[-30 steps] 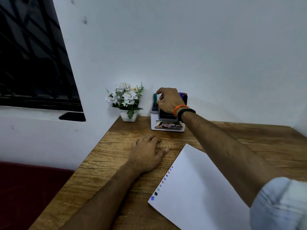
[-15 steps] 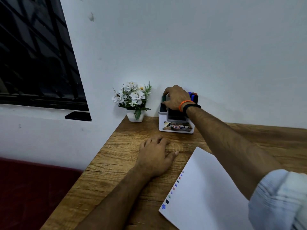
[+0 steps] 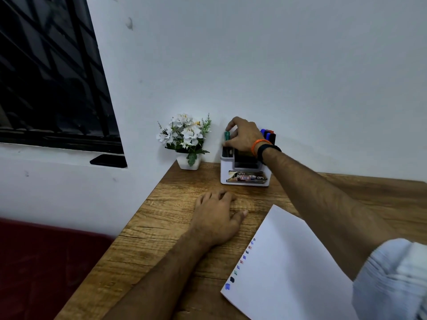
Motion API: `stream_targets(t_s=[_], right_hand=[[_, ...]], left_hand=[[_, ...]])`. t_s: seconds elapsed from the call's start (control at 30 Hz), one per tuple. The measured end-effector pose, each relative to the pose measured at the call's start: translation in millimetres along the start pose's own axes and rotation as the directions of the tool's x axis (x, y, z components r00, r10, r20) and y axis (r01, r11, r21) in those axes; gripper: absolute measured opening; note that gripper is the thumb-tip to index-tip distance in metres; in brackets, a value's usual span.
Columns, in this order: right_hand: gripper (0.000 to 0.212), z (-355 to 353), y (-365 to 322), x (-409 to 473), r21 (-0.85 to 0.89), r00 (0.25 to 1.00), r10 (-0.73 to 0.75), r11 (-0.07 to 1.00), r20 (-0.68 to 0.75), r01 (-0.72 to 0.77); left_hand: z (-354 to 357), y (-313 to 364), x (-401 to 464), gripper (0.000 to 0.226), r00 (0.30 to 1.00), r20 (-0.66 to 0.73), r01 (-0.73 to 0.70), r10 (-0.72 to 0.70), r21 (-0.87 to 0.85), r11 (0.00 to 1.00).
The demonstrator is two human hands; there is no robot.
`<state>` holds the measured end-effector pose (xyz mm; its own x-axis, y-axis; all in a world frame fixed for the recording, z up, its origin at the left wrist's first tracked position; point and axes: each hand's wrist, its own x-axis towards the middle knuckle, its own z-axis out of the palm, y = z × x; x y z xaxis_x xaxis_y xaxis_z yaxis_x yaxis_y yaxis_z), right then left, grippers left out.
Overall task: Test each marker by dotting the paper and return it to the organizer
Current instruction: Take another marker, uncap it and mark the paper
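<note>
A white organizer [image 3: 245, 174] stands against the wall at the back of the wooden table [image 3: 175, 218]. My right hand [image 3: 245, 136] reaches over its top, with fingers pinched on a green marker [image 3: 227, 136] standing in the left slot. Blue and red markers [image 3: 268, 135] stick up behind my wrist on the right side. A white sheet of paper [image 3: 293, 262] lies at the front right, with several coloured dots [image 3: 241, 262] along its left edge. My left hand [image 3: 217, 218] rests flat on the table beside the paper, holding nothing.
A small white pot of white flowers [image 3: 186, 139] sits left of the organizer in the table's back corner. A dark window [image 3: 46, 72] fills the left wall, with a black phone [image 3: 108, 160] on its sill. A dark red seat [image 3: 41, 262] lies below the table's left edge.
The view has shifted, moving everything rightward and down in the frame. My right hand stays on the organizer and its fingers now pinch the green marker's top. My left hand keeps still.
</note>
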<state>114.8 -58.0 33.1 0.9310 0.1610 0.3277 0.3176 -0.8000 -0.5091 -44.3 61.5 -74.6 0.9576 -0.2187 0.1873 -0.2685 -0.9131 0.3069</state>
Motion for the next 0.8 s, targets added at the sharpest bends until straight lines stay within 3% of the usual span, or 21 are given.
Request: stream_targets(t_s=[0.1, 0.2, 0.4, 0.53, 0.67, 0.8], right_hand=[[0.056, 3, -1, -6, 0.116, 0.998, 0.033, 0.993, -0.054, -0.026], [0.040, -4, -10, -13, 0.272, 0.986, 0.061, 0.962, -0.157, -0.017], [0.022, -47, -32, -40, 0.661, 0.949, 0.109, 0.741, -0.296, 0.121], [0.021, -61, -35, -88, 0.834, 0.979, 0.103, 0.544, -0.176, 0.093], [0.019, -52, -15, -146, 0.823, 0.995, 0.098, 0.567, -0.036, -0.026], [0.031, -40, 16, -190, 0.725, 0.993, 0.088, 0.679, 0.079, -0.118]], left_hand=[[-1, 1, -1, 0.057, 1.000, -0.005, -0.005, 0.005, 0.003, 1.000], [-1, 0, -2, 0.057, 1.000, 0.003, -0.009, 0.009, 0.005, 1.000], [-3, 1, -1, 0.056, 1.000, 0.023, -0.006, 0.006, 0.002, 1.000], [-6, 1, -1, 0.057, 1.000, 0.024, -0.001, 0.002, -0.057, 0.998], [-13, 5, -5, 0.058, 0.995, -0.104, -0.027, -0.014, -0.378, 0.925], [-23, 11, -7, 0.064, 0.983, -0.182, -0.159, 0.039, -0.714, 0.682]])
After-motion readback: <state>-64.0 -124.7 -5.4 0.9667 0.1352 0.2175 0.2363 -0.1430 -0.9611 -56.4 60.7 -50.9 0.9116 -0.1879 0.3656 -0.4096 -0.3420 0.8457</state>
